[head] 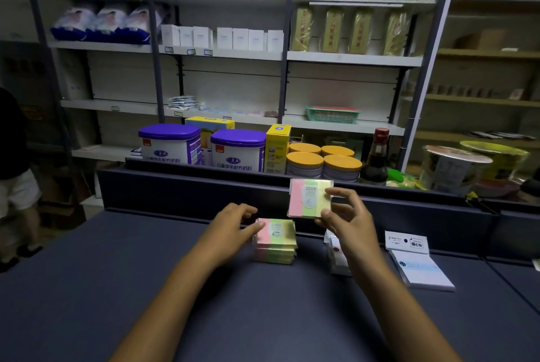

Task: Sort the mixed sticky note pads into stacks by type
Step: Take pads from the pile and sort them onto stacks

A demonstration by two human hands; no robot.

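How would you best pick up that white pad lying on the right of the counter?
Probably by its two long side edges, coming from above. The white pad lies flat on the dark counter with bare space on both sides, clear of the right hand, so thumb and fingers could pinch across it.

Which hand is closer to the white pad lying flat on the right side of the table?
Right. The right hand holds a striped pad up, just left of the white pad. The left hand is farther left, touching the striped stack.
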